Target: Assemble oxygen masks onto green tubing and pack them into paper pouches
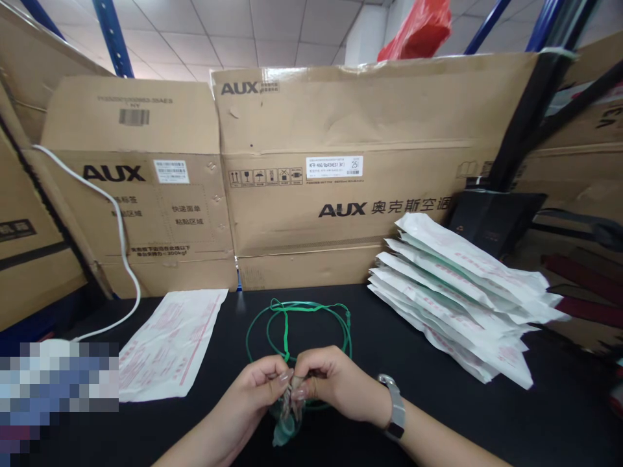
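A clear, green-tinted oxygen mask is held low over the black table, partly hidden by my fingers. My left hand is closed, thumb and forefinger pinching the mask's upper part near the green elastic strap. Right beside it, my right hand is closed in a similar pinch on the mask, fingertips almost meeting the left ones. Exactly which small part lies between the fingertips is hard to make out. Behind both hands, green tubing lies coiled in loops on the table.
To the right, a stack of white printed packets leans unevenly. One flat white packet lies at left, near a white cable. Large cardboard boxes wall off the back of the black table. A black box stands behind the stack.
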